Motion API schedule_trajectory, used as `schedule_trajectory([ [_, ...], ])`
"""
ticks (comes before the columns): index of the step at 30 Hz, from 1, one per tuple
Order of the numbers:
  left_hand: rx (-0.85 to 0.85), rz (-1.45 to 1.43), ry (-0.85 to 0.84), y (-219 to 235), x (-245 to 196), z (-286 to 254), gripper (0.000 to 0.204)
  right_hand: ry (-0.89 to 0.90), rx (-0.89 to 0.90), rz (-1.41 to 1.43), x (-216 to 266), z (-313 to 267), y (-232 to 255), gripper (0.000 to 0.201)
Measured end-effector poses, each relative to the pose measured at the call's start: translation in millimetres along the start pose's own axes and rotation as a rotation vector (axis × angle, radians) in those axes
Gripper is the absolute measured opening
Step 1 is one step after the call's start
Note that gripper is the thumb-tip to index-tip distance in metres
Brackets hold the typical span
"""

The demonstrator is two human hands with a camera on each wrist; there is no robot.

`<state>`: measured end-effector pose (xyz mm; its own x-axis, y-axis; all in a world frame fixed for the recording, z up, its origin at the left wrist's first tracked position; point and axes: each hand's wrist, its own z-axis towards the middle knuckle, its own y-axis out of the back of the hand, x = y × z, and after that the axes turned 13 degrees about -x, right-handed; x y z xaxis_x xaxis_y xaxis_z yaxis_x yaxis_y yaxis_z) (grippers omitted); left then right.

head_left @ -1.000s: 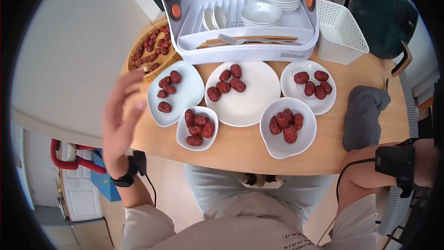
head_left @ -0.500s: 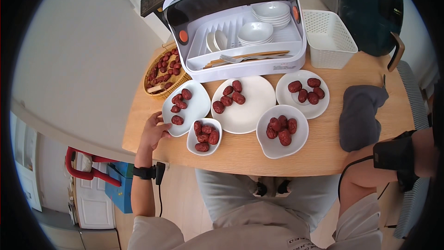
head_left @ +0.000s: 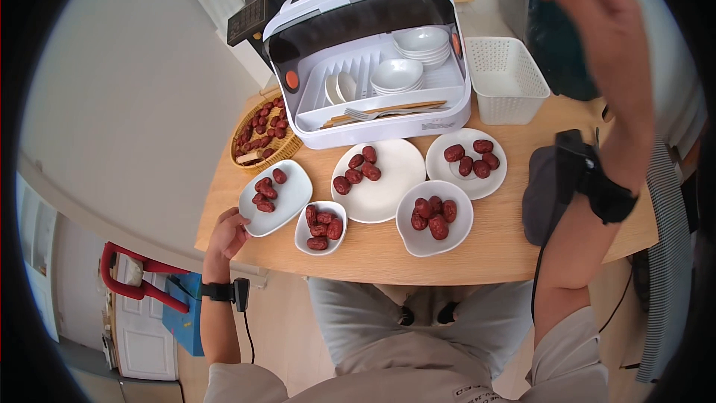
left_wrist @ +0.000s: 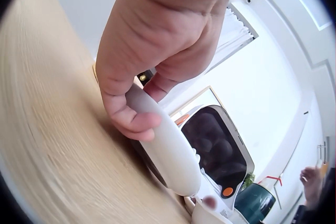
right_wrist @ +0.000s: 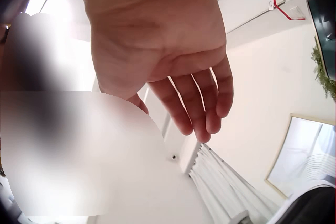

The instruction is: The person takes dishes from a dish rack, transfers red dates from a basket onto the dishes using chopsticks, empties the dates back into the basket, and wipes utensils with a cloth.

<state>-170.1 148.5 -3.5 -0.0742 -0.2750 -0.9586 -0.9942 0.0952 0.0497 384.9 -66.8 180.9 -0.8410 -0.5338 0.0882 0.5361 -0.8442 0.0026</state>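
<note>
My left hand pinches the near left rim of a pale blue squarish plate that bears several red dates. In the left wrist view, thumb and fingers close on the edge of the plate, which stands tilted close over the wooden table. My right hand is raised at the upper right, holding nothing, its fingers relaxed in the right wrist view. Beside the pale blue plate are a small white bowl of dates and a large white plate with more dates.
A spouted white bowl and a smaller white plate, both with dates, stand to the right. Behind are a wicker basket of dates, a lidded dish rack and a white perforated basket. A grey cloth item lies at right.
My left hand came down onto the plate's rim, and the plate has shifted left and towards me, its dates bunching together. My right arm has swung up from the right side.
</note>
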Motion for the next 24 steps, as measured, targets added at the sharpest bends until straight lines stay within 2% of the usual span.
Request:
schedule_trajectory([
  [1,-0.021,0.001,-0.005,1.7,-1.5,-3.4,0.033,-0.250,0.192,-0.069,-3.9,-6.8,-2.2,0.023],
  [2,-0.043,0.003,-0.009,4.7,-2.3,-6.0,0.033,-0.398,0.193,0.112,3.7,-11.9,-20.9,0.024],
  [4,-0.032,0.006,-0.026,14.4,0.1,-6.2,0.034,-0.443,0.250,0.027,-21.7,-36.5,-38.7,0.037],
  [6,-0.020,0.011,-0.042,19.1,2.3,-10.4,0.035,-0.617,0.287,-0.009,-37.7,-68.8,-43.7,0.044],
  [8,-0.076,-0.029,-0.072,15.0,-0.8,-17.3,0.036,-0.717,0.351,-0.013,-63.2,-107.0,-31.8,0.044],
  [9,-0.077,-0.029,-0.075,16.0,-4.8,-19.1,0.036,-0.715,0.348,-0.011,-71.9,-125.7,-25.3,0.044],
  [11,-0.104,-0.100,-0.109,19.8,-11.5,-25.4,0.035,-1.060,0.153,0.281,-81.3,-156.0,-13.9,0.047],
  [12,-0.110,-0.092,-0.104,20.4,-16.5,-29.8,0.035,-1.070,0.153,0.287,-87.6,-160.6,-8.2,0.047],
  [14,-0.155,-0.132,-0.175,14.7,-33.6,-31.2,0.033,-1.220,0.035,0.828,-96.3,-158.9,1.2,0.048],
  [15,-0.153,-0.130,-0.181,12.4,-43.6,-29.0,0.033,-1.216,0.029,0.830,-97.7,-159.7,1.5,0.048],
  [17,-0.107,-0.199,-0.144,18.1,-62.2,-22.9,0.027,-1.320,-0.013,0.872,-98.5,-166.1,-0.3,0.048],
  [19,-0.084,-0.205,-0.152,37.0,-75.9,4.4,0.020,-1.332,-0.007,0.852,-104.4,-174.3,0.2,0.047],
  [21,-0.015,-0.271,-0.119,31.6,-98.2,25.7,0.015,-1.339,0.001,0.831,-107.3,-177.1,0.9,0.046],
  [24,-0.071,-0.258,-0.141,12.7,-119.0,54.7,0.015,-1.339,0.028,0.793,-106.5,-177.8,4.5,0.045],
])
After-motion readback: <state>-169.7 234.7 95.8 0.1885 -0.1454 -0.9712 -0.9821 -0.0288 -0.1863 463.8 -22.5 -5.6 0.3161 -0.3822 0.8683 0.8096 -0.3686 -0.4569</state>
